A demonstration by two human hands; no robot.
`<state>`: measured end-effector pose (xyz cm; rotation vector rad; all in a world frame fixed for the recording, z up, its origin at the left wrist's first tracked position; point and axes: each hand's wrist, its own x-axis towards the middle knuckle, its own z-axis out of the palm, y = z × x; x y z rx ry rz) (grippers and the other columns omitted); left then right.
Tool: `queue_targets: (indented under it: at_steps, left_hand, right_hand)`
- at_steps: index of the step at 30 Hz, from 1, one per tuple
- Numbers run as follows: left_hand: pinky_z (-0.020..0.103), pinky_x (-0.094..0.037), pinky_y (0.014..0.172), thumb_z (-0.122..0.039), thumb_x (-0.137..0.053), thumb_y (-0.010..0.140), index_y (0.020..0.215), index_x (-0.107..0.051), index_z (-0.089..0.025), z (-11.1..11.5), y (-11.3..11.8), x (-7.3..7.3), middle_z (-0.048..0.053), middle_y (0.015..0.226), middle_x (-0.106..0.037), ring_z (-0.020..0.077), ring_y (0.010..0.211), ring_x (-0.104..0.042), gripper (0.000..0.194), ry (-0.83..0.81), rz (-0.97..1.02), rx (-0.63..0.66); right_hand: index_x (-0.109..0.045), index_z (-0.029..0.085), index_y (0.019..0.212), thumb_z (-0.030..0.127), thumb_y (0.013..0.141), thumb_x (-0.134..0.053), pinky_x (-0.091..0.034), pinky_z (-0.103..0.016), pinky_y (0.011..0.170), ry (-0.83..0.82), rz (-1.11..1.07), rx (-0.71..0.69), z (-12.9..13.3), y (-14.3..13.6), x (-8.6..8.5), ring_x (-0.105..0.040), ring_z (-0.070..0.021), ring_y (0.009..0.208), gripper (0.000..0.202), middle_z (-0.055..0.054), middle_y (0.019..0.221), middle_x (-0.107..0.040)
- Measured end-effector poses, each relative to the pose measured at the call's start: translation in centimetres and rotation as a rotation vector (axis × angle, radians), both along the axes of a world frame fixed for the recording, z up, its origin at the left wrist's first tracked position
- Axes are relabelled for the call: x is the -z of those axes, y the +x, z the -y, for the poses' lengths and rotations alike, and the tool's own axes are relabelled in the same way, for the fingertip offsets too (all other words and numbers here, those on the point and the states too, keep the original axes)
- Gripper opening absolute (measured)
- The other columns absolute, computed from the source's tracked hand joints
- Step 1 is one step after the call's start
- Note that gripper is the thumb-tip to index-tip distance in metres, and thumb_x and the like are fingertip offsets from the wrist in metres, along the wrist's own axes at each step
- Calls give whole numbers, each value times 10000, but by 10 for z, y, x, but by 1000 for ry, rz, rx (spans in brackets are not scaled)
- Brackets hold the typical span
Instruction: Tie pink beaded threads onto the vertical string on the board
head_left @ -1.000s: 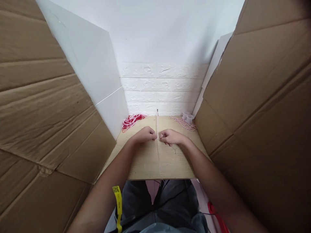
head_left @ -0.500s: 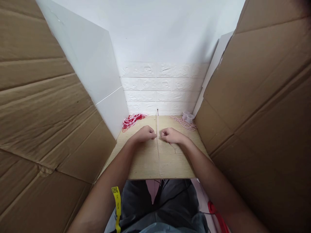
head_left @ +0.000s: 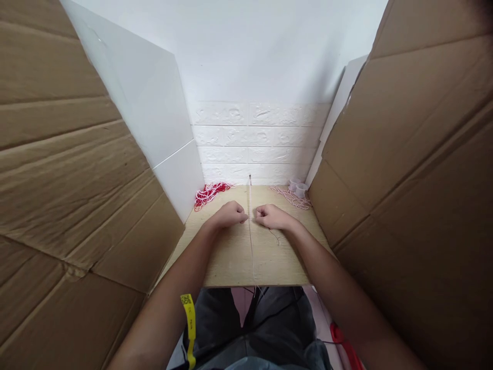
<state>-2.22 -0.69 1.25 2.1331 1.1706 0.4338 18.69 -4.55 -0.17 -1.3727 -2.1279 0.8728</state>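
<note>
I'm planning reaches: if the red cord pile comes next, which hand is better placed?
Probably left: the left hand is nearer the red cord pile, same side of the central cord; the right hand is across it.

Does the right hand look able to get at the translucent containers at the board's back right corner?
Probably yes: between the right hand and the translucent containers, only loose pink cords seem to lie on the board, low enough to reach over.
</note>
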Motion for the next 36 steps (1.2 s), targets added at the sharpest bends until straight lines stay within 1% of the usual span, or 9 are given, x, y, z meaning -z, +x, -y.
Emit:
queue_targets:
  at_steps: [4,7,10,13,18,21,27,31,36]
  left_hand:
    - [273,-260,513,-261,-563,619,514,-590,-173,-1,-2,0,-33,486,-420,128,539,-383,139,-5,-25,11]
    - [270,-262,520,-273,-558,655,544,-584,-175,1,-3,-2,-25,525,-462,133,563,-411,150,66,-1,-50]
    - [255,-311,555,-258,-544,683,694,-633,-176,1,-2,-3,-21,638,-543,138,620,-467,121,141,107,-84]
    - [252,-373,604,-243,-557,686,868,-686,-179,0,1,-3,-15,720,-568,148,675,-513,232,141,177,-34]
    - [272,-447,729,-293,-683,683,1065,-747,-198,0,9,3,35,931,-636,169,795,-563,399,211,162,19]
    - [276,-448,756,-351,-712,720,1029,-781,-211,3,14,6,50,940,-661,178,822,-578,346,205,133,-10]
    - [260,-429,722,-402,-736,720,807,-793,-209,7,20,8,46,865,-685,184,818,-588,219,189,100,-43]
    - [258,-420,693,-384,-679,738,734,-748,-178,6,17,2,42,824,-688,169,771,-583,218,200,182,-48]
    - [258,-380,632,-416,-619,763,682,-660,-154,7,15,-4,2,676,-611,141,667,-523,277,96,272,-25]
  right_hand:
    - [-502,182,639,200,710,-522,-289,-239,555,17,-8,-26,-3,2,4,-404,-100,582,76,40,610,-483]
    - [-507,181,648,202,703,-512,-292,-241,562,0,-21,-46,-4,3,6,-404,-100,585,59,42,617,-485]
    - [-491,185,651,215,711,-512,-293,-241,566,5,-12,-38,-4,4,7,-390,-99,584,71,46,617,-471]
    - [-493,186,670,243,734,-520,-296,-240,566,16,5,-22,-4,4,8,-398,-102,593,89,42,628,-477]
    - [-494,187,674,282,766,-525,-280,-244,545,30,18,-21,-4,4,7,-398,-106,576,136,40,610,-462]
    - [-505,185,683,298,772,-533,-283,-244,540,9,11,-26,-4,5,7,-410,-106,568,146,38,608,-472]
    - [-519,182,680,278,744,-548,-287,-238,532,-42,-16,-36,-5,6,8,-403,-99,556,119,42,608,-473]
    - [-575,168,712,241,723,-545,-315,-233,547,-40,-17,-17,-5,6,9,-435,-103,578,79,31,631,-523]
    - [-580,170,738,236,729,-545,-323,-229,550,-26,-13,-6,-6,7,11,-446,-102,578,75,31,641,-538]
